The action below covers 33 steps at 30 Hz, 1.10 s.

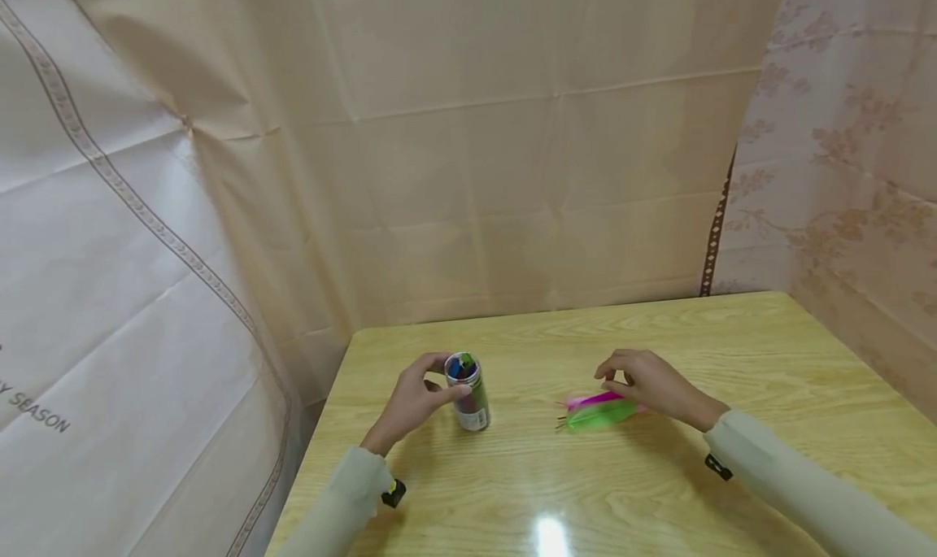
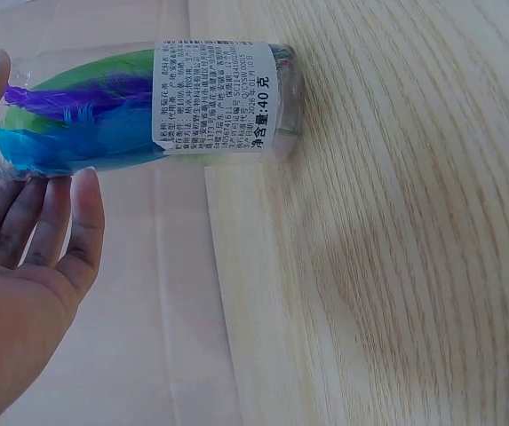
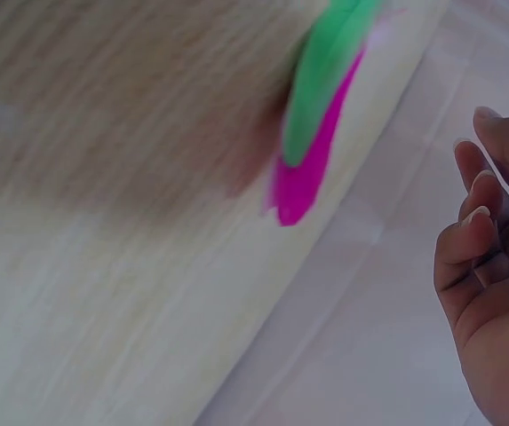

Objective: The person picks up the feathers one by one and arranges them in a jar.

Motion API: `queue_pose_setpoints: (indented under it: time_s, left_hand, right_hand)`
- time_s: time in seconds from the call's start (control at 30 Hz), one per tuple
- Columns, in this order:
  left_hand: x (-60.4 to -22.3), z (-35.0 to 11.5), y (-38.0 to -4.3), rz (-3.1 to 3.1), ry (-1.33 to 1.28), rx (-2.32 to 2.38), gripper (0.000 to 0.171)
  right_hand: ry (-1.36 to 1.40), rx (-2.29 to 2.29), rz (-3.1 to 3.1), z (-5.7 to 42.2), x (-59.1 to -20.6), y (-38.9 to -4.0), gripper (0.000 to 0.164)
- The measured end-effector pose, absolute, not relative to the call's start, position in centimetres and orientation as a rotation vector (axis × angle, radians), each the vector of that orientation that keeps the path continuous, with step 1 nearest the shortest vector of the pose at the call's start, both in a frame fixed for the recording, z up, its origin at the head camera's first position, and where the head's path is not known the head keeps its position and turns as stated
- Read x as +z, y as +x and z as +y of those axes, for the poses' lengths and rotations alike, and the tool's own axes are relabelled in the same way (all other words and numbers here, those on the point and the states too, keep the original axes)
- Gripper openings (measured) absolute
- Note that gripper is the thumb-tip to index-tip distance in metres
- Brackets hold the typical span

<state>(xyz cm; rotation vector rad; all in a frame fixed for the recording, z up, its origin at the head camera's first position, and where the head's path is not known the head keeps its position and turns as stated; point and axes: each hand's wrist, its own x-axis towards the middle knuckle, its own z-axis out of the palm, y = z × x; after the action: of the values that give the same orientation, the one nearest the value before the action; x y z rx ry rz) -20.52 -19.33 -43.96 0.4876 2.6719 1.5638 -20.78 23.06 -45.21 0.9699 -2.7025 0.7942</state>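
Note:
Near the rim, my left hand grips a clear plastic jar, thumb on one side and fingers on the other. The jar stands upright on the table; green, purple and blue feathers fill it, and a white printed label wraps its lower part. My right hand hovers over loose feathers lying flat, its fingers loosely bent with nothing seen between them. Among these are a green feather and a magenta feather. In the right wrist view the hand is apart from them.
The wood-grain table reaches a back edge close to a beige cloth hanging. More cloth hangs at left and right. Each wrist wears a small black device, such as the one on the left.

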Motion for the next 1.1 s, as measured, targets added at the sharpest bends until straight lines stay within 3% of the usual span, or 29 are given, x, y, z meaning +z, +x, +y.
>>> queue_pose_setpoints:
  time_s: [0.6,1.1]
  left_hand:
    - [-43.9,-19.4,-20.5,2.665,0.498,1.571,0.059]
    - [-43.7,-19.2,-20.3,2.668,0.501,1.566,0.059]
  right_hand:
    - [0.902,0.738,-2.774,25.2,-47.5,-19.5,0.012]
    - [0.832,0.848,-2.863,25.8,-48.9,-19.3,0.022]
